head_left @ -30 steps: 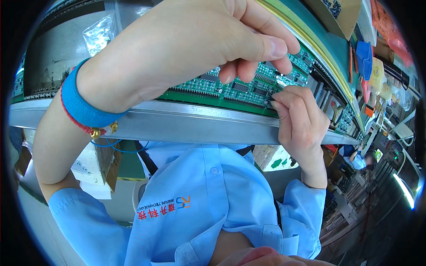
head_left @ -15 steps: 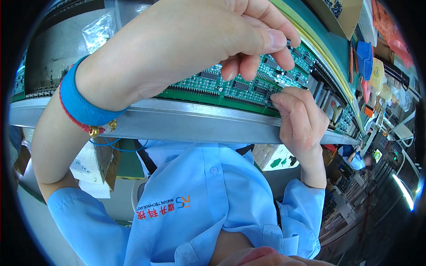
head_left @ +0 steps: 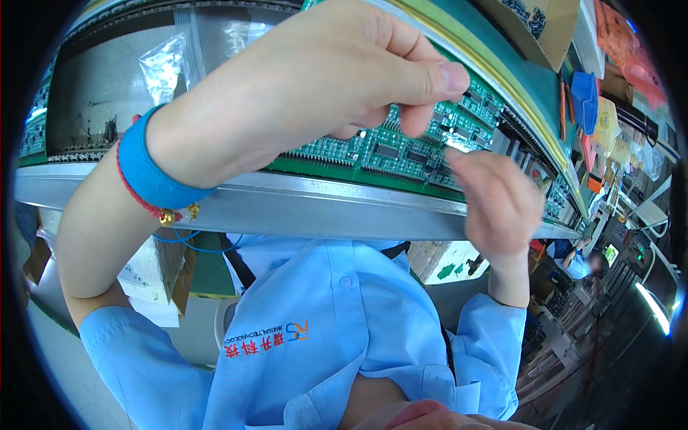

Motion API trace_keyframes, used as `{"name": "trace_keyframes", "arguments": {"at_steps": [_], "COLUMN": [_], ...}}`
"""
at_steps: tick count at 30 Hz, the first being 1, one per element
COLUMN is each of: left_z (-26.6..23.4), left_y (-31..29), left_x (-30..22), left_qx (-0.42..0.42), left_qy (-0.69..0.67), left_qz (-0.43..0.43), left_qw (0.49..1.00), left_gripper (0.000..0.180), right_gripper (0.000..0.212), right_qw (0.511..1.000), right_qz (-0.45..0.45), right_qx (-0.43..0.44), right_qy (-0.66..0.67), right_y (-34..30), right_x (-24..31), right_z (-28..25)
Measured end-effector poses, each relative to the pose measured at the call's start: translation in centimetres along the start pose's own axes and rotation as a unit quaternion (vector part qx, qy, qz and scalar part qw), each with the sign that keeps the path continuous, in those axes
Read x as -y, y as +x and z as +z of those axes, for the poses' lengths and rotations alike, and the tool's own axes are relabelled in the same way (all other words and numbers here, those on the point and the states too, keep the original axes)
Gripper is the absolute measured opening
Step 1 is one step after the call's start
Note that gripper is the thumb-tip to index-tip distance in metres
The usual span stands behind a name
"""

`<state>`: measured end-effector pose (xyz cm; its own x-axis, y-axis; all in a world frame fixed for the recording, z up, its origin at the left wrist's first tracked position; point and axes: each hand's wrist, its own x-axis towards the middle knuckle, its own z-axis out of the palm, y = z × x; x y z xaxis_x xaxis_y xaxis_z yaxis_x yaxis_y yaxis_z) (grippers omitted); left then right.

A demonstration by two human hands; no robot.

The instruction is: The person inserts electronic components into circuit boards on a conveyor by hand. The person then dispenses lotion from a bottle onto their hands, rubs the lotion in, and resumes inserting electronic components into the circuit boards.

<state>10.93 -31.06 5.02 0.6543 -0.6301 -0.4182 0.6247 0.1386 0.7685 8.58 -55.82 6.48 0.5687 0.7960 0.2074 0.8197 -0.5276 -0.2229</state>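
Green circuit boards (head_left: 351, 169), crowded with black chips and small parts, lie beneath both of my hands. My left hand (head_left: 358, 75), with a blue wristband at the wrist, reaches across above them. Its thumb and forefinger are pressed together and the other fingers are curled; whatever they hold is hidden. Close over the right part of the boards is my right hand (head_left: 499, 201), slightly blurred. Its fingers are bunched, their tips beside the chips, and I cannot make out anything between them.
A metal rail (head_left: 322, 206) runs along the near edge of the boards. Clear plastic bags (head_left: 163, 68) rest on the left, beside a few loose dark parts (head_left: 107, 129). At the far right are a cardboard box (head_left: 548, 36) of parts and a blue bin (head_left: 584, 102). Another person (head_left: 575, 265) sits farther right.
My right hand has drawn back slightly from the board, to the right and toward me. The small dark part that showed at my left fingertips no longer shows clearly there.
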Motion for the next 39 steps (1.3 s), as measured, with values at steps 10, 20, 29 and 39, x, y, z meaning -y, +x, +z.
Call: {"name": "trace_keyframes", "arguments": {"at_steps": [10, 20, 29, 39], "left_z": [-0.3, -2.7, -4.2, -3.6], "left_y": [-0.1, -0.9, -1.6, -1.4], "left_x": [1.4, -2.3, -0.3, 0.0], "left_qx": [-0.034, -0.212, -0.131, -0.135], "left_qy": [0.049, 0.072, -0.096, -0.043], "left_qz": [0.075, 0.147, 0.182, 0.161], "left_qw": [0.995, 0.963, 0.97, 0.977], "left_gripper": [0.026, 0.028, 0.033, 0.031], "right_gripper": [0.021, 0.009, 0.009, 0.014], "right_qw": [0.992, 0.973, 0.996, 0.999], "right_qz": [-0.001, 0.094, 0.04, -0.03], "right_qx": [-0.076, -0.039, -0.002, -0.007], "right_qy": [0.1, 0.208, 0.081, -0.008], "right_y": [6.1, 8.9, 9.3, 9.1], "right_x": [-0.6, -2.5, -2.2, -2.4], "right_z": [0.3, 1.8, 3.2, 3.4]}}
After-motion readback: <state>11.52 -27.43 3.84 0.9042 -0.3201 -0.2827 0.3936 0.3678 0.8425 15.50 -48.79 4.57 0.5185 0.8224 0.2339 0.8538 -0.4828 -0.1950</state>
